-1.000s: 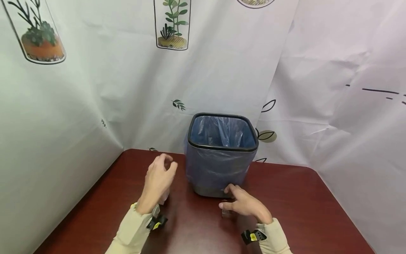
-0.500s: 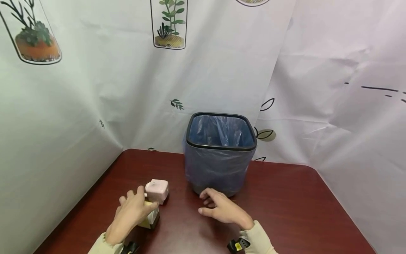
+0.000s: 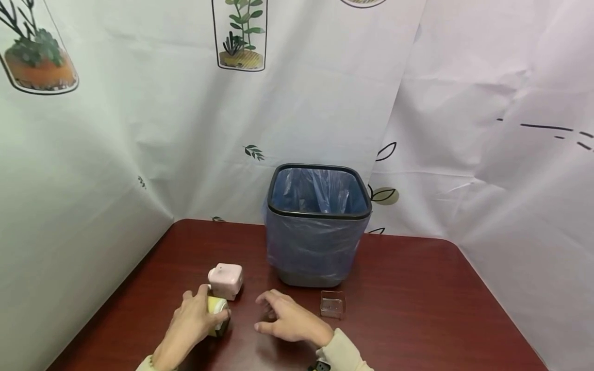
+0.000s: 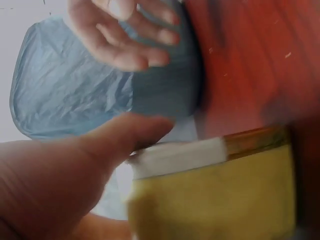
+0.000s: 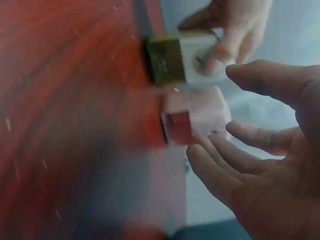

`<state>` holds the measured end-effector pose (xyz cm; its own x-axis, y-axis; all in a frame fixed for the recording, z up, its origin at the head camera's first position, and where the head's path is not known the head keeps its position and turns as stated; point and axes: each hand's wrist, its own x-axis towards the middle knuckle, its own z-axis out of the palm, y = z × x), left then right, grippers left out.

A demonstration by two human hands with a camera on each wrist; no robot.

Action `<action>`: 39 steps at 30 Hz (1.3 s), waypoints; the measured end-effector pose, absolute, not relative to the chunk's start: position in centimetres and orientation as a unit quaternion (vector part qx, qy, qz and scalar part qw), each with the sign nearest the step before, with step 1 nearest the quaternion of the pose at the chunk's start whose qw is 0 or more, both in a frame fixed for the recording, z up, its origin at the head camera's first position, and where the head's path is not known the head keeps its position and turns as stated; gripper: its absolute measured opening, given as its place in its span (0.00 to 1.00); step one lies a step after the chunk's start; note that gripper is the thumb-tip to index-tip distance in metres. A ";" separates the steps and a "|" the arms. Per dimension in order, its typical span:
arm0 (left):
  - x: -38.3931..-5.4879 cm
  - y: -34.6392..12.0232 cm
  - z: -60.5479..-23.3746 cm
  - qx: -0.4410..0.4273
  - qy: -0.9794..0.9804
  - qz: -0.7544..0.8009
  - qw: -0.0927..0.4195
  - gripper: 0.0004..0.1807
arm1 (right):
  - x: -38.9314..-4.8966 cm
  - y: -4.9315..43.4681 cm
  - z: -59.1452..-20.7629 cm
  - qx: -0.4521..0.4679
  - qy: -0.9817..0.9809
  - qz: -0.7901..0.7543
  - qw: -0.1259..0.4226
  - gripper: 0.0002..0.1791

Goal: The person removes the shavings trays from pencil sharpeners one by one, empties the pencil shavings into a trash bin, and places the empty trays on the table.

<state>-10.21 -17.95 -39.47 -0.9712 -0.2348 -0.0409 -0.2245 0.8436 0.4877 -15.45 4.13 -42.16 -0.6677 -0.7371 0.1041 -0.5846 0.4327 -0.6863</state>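
Nearest the person, the left hand (image 3: 192,322) grips a small yellow block (image 3: 216,308) with a white face on the dark red worktop (image 3: 417,309), thumb and fingers curled round it; the left wrist view shows the thumb (image 4: 125,135) pressed along its top edge. Just to its right, the right hand (image 3: 287,322) hovers low over the worktop with its fingers (image 3: 269,299) loosely spread and holding nothing; in the right wrist view the palm faces the two small blocks and touches neither. Just beyond the yellow block, and touching or nearly touching it, sits a pale pink block (image 3: 225,280) of rounded shape, which stands free of both hands. To the right of the right hand, a little apart, lies a small clear plastic box (image 3: 332,304), also untouched. Behind these, toward the far edge of the worktop, stands a square bin (image 3: 315,257) lined with a blue plastic bag (image 3: 320,193), its mouth open; what can be seen of its inside shows only the liner. A white curtain (image 3: 139,129) printed with plants closes off the back and sides. As for progress, the work appears to be at an early stage: one small item is in hand, the pink block and the clear box lie unhandled on the worktop, and nothing shows in the bin.
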 end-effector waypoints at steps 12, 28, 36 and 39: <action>-10.3 -18.1 -39.9 0.110 -0.960 -0.249 0.064 0.34 | -14.1 -0.3 -43.8 -0.319 0.861 -0.378 0.119 0.28; -9.5 -18.1 -38.9 0.110 -0.956 -0.272 0.021 0.37 | -13.1 -2.6 -44.6 -0.340 0.876 -0.339 0.045 0.26; -9.3 -17.6 -38.9 0.111 -0.956 -0.267 0.044 0.36 | -13.1 -2.4 -44.9 -0.342 0.864 -0.368 0.013 0.20; -9.4 -17.4 -38.9 0.111 -0.956 -0.266 0.060 0.34 | -13.2 -2.4 -44.9 -0.345 0.859 -0.379 0.005 0.19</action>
